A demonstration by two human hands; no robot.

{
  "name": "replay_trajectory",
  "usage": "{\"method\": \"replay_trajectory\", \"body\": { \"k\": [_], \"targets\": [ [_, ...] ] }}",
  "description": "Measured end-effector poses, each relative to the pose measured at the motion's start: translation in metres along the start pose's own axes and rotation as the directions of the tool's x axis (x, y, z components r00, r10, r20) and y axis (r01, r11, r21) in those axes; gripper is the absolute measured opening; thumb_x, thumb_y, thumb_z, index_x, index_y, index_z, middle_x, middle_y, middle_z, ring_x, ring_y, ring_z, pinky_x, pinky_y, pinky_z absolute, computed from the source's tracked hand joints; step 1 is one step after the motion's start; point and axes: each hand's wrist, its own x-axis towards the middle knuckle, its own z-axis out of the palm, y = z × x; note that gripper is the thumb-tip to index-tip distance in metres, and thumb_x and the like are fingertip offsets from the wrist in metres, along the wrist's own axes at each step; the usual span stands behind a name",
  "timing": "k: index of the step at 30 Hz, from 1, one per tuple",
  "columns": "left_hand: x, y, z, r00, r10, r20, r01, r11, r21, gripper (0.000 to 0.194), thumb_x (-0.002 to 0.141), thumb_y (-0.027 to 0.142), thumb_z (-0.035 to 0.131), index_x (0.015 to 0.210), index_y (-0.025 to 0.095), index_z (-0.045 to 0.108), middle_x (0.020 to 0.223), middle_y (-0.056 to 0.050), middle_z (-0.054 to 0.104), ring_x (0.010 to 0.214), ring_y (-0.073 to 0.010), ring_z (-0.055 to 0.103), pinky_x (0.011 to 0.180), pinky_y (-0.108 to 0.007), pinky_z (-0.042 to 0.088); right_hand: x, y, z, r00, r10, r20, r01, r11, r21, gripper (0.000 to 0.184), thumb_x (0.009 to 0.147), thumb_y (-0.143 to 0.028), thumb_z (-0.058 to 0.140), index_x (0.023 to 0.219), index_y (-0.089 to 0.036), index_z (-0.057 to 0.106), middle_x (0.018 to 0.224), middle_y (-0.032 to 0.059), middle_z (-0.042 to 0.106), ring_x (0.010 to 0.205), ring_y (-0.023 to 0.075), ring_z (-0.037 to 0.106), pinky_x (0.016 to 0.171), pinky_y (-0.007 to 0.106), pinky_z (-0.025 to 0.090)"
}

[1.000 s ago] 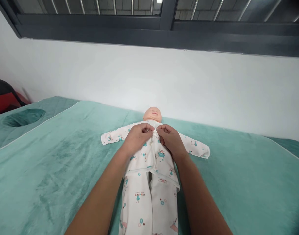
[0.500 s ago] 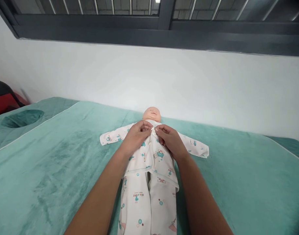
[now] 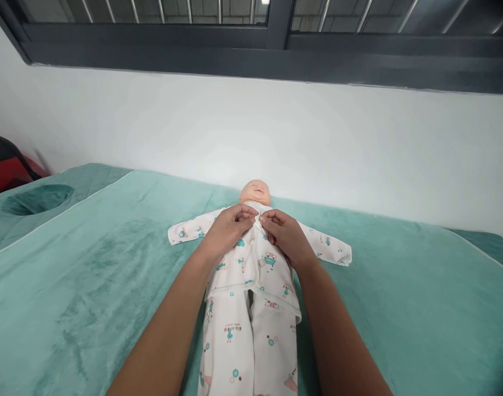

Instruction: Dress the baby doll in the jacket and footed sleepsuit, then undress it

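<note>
A baby doll (image 3: 255, 192) lies on its back on the bed, head toward the wall. It is dressed in a white printed baby shirt (image 3: 238, 275) with the sleeves spread out sideways, and matching trousers (image 3: 230, 352). My left hand (image 3: 233, 226) pinches the left edge of the shirt's front opening just below the neck. Opposite it, my right hand (image 3: 282, 228) pinches the right edge, its fingertips close to the left ones. The small fastening between the fingertips is too small and covered to make out. Lower down, the shirt's front edges meet and part at the hem.
Teal plush bedding (image 3: 98, 275) spreads out on both sides of the doll. At the left is a round hole (image 3: 39, 199) in a teal pad, with a red and black object (image 3: 7, 165) behind it. A white wall (image 3: 235, 126) and a dark window frame (image 3: 152, 47) stand beyond.
The view has shifted slightly. Both hands stay at the shirt's upper front; the fingertips parted a little half a second ago, showing a pale spot, and are now closer together.
</note>
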Motion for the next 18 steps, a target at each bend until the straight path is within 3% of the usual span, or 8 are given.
{"method": "replay_trajectory", "body": {
  "k": [3,6,10,14,18],
  "targets": [
    [-0.001,-0.001,-0.003,1.000,-0.010,0.028,0.009,1.000,0.010,0.023,0.079,0.031,0.059,0.099,0.020,0.063,0.064,0.005,0.045,0.050,-0.0071,0.037,0.042,-0.019,0.026,0.001,0.000,0.001,1.000,0.010,-0.010,-0.010,1.000,0.004,0.024,0.078,-0.045,0.065,0.081,-0.021,0.062,0.057,-0.0063,0.048,0.049,0.0085,0.040,0.048,0.023,0.029],
    [-0.005,-0.001,-0.008,0.998,-0.007,0.060,0.006,1.000,0.014,0.021,0.079,0.031,0.059,0.097,0.020,0.063,0.070,0.002,0.053,0.057,-0.0086,0.044,0.045,-0.019,0.030,0.000,-0.003,0.000,0.999,0.022,-0.023,-0.023,0.999,-0.025,0.026,0.080,-0.047,0.062,0.079,-0.021,0.061,0.051,-0.0064,0.046,0.048,0.0094,0.038,0.048,0.024,0.028],
    [-0.020,0.002,-0.020,0.991,-0.028,0.127,0.014,0.994,0.111,0.017,0.081,0.034,0.059,0.088,0.019,0.064,0.073,0.000,0.057,0.063,-0.0101,0.048,0.051,-0.020,0.033,-0.011,-0.019,-0.001,1.000,0.015,-0.018,-0.019,0.973,-0.229,0.036,0.084,-0.051,0.054,0.066,-0.020,0.052,0.051,-0.0047,0.045,0.050,0.0102,0.038,0.049,0.025,0.029],
    [-0.032,0.002,-0.028,0.971,-0.054,0.233,-0.001,0.973,0.233,0.023,0.082,0.042,0.060,0.087,0.020,0.067,0.068,0.002,0.051,0.058,-0.0091,0.041,0.048,-0.021,0.029,-0.035,-0.040,0.002,0.997,0.046,0.068,-0.004,0.856,-0.518,0.038,0.085,-0.049,0.052,0.061,-0.020,0.044,0.056,-0.0038,0.047,0.053,0.0108,0.037,0.048,0.025,0.026],
    [-0.032,-0.004,-0.025,0.970,-0.013,0.242,-0.053,0.963,0.263,0.023,0.081,0.044,0.060,0.087,0.022,0.067,0.068,0.003,0.049,0.059,-0.0093,0.042,0.048,-0.021,0.030,-0.051,-0.047,0.014,0.998,0.064,0.000,-0.046,0.715,-0.698,0.042,0.086,-0.048,0.047,0.057,-0.020,0.036,0.053,-0.0029,0.044,0.052,0.0114,0.032,0.047,0.027,0.022]
  ]
}}
